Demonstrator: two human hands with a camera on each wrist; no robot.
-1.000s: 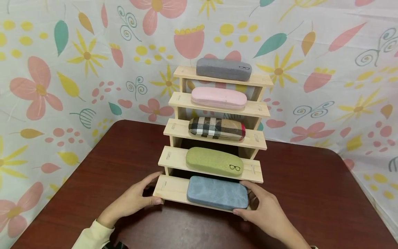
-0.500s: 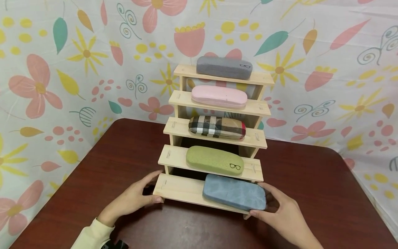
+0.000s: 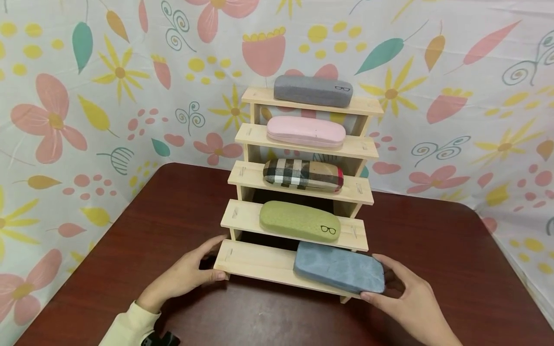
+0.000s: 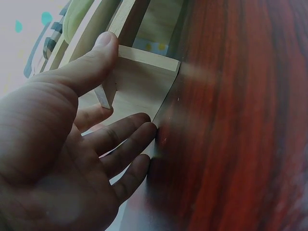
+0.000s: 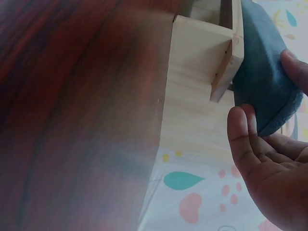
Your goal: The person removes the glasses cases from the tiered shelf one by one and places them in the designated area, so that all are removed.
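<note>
A blue glasses case (image 3: 337,266) lies on the lowest step of a light wooden tiered rack (image 3: 259,262), its right end jutting past the board's end. My right hand (image 3: 411,305) holds that end between thumb and fingers; the right wrist view shows the fingertips (image 5: 238,118) against the case's underside. At the step's left end my left hand (image 3: 183,276) grips the board, thumb (image 4: 103,43) on its front edge and index finger on the far side. The other left fingers extend loosely beside the rack's side panel (image 4: 139,79).
Higher steps carry a green case (image 3: 298,221), a plaid case (image 3: 303,175), a pink case (image 3: 305,130) and a grey case (image 3: 312,91). Beneath is a dark red-brown table (image 3: 433,250). A floral cloth (image 3: 130,96) hangs behind and at the sides.
The blue glasses case has slid rightward along the lowest step with my right hand, leaving the step's left part bare. My left hand stays at the step's left end.
</note>
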